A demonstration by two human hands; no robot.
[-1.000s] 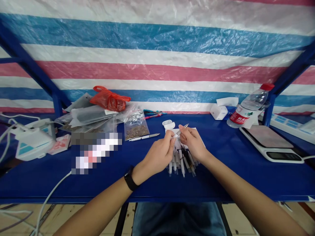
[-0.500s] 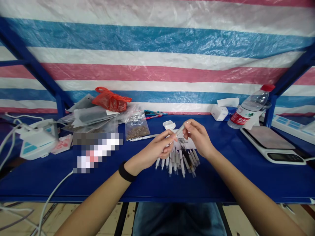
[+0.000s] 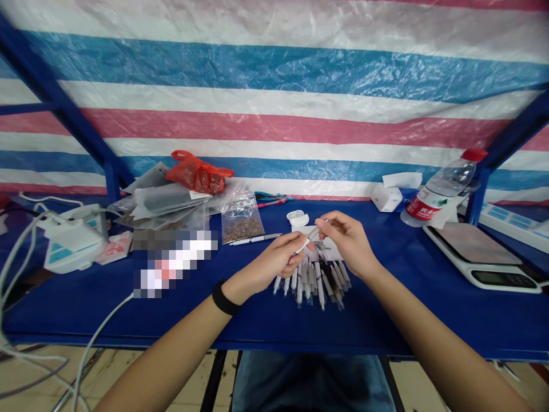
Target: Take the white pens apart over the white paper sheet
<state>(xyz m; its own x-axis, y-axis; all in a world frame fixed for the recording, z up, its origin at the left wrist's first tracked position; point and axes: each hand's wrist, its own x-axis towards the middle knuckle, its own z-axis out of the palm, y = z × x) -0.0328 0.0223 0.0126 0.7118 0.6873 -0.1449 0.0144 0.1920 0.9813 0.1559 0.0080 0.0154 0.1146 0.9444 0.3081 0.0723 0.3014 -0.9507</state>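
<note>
Between both hands is a slim white-and-grey tube (image 3: 311,236), slanting up to the right. My left hand (image 3: 277,260) is closed round its lower end, with a black band on the wrist. My right hand (image 3: 347,240) pinches the upper end between thumb and fingers; a small tip shows above them. Just below the hands lies a bundle of several similar slim tubes (image 3: 319,286) with clear ends, some dark in the middle. Behind them are a printed white paper (image 3: 335,249), partly covered by the hands, and a small white case (image 3: 297,218) with its lid up.
Left of my hands lie a pen (image 3: 256,239), a clear bag of brown bits (image 3: 242,229), stacked plastic bags (image 3: 163,201) and a red bag (image 3: 198,174). Rightward stand a bottle (image 3: 444,189), a tissue pack (image 3: 386,197) and a scale (image 3: 480,249). A cable (image 3: 98,337) crosses the front-left edge.
Both hands stay close together on the tube. My right fingers have shifted slightly down and left along it, and its angle has changed a little. The whole view has moved slightly.
</note>
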